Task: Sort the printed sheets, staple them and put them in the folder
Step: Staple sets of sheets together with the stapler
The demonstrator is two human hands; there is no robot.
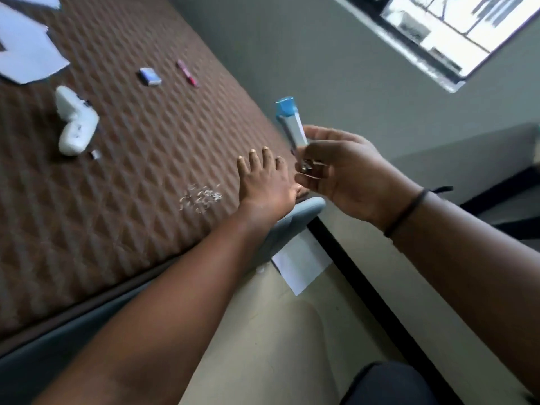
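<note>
Right hand (339, 168) is the grip here: its fingers curl round the lower end of a blue and silver stapler (290, 124), held up just off the right edge of the brown quilted surface (122, 159). The stapler looks opened, metal parts showing at the palm, though blur hides the detail. Left hand (263, 182) lies flat on the surface with straight fingers, holding nothing, just right of a scatter of loose staples (201, 197). The sheets (26, 51) lie far left, well apart from both hands; another white sheet (301, 264) is on the floor nearby. No folder can be made out for certain. Judging by this, reloading is under way. Risks: loose staples brushed off the edge by the left hand, or a strip fed crooked and jamming.
</note>
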